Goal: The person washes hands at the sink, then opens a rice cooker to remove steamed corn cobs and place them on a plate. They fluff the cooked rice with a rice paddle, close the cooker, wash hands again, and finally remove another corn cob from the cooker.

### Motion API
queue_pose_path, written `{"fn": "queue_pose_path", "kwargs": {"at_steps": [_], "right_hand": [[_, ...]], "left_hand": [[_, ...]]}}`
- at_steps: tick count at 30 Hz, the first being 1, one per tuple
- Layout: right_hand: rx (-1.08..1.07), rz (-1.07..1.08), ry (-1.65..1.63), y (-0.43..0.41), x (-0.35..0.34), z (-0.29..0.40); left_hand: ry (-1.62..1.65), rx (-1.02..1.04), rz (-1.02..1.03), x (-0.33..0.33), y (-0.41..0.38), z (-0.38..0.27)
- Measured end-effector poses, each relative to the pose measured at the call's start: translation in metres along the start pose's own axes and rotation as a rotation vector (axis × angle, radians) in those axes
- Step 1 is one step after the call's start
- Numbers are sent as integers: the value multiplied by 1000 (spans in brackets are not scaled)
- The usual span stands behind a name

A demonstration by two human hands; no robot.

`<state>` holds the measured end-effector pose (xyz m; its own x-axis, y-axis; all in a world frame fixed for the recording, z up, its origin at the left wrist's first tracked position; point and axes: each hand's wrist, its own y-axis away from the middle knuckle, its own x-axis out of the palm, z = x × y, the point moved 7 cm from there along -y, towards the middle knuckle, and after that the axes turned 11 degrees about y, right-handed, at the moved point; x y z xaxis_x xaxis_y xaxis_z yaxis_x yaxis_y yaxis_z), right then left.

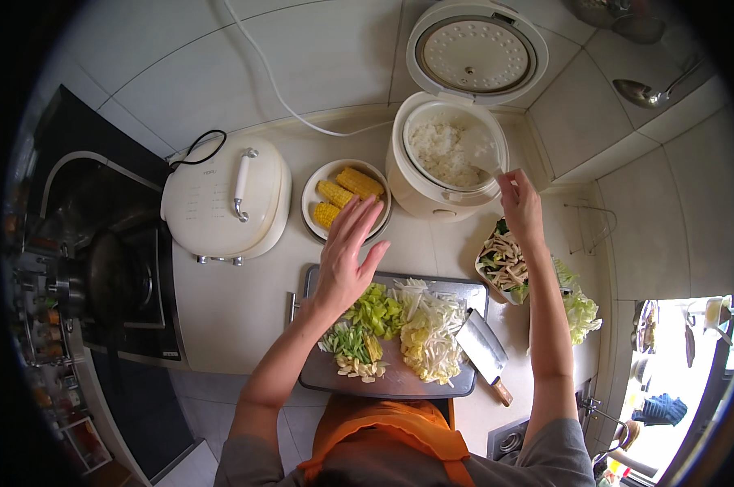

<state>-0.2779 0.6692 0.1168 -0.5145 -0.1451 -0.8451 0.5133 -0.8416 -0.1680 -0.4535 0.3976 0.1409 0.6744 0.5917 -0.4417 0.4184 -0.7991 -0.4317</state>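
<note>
My right hand (pixel 521 207) grips the handle of a pale, translucent rice paddle (pixel 483 147), whose blade rests in the cooked rice (pixel 435 145). That rice fills part of the inner pot of a white rice cooker (pixel 425 204), its lid (pixel 476 55) raised. With fingers spread and nothing held, my left hand (pixel 347 262) hovers over the far left part of a chopping board (pixel 395 366) and the near edge of a bowl (pixel 307 204). Several pieces of corn on the cob (pixel 359 182) lie in the bowl, partly hidden by my fingers.
Shredded cabbage (pixel 431 332), green slices (pixel 376 310), chopped scallion (pixel 345 344) and garlic slices (pixel 361 368) lie on the board. A cleaver (pixel 484 346) overhangs its right edge. Right stands a dish of sliced mushrooms (pixel 502 259); left are a closed white appliance (pixel 221 198) and a stove (pixel 151 292).
</note>
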Motion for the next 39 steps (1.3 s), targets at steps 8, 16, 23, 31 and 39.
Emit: {"fn": "queue_pose_path", "kwargs": {"at_steps": [8, 16, 23, 31, 39], "right_hand": [[-177, 46, -41, -36, 34, 70], [-137, -147, 183, -42, -8, 55], [-305, -81, 540, -30, -12, 32], [-190, 46, 799, -86, 5, 23], [-260, 267, 600, -72, -4, 36]], "left_hand": [[72, 69, 20, 22, -21, -33], [-94, -134, 16, -12, 71, 12], [-177, -231, -36, -46, 109, 26], [-207, -300, -68, -61, 127, 32], [-209, -339, -78, -63, 140, 38]]}}
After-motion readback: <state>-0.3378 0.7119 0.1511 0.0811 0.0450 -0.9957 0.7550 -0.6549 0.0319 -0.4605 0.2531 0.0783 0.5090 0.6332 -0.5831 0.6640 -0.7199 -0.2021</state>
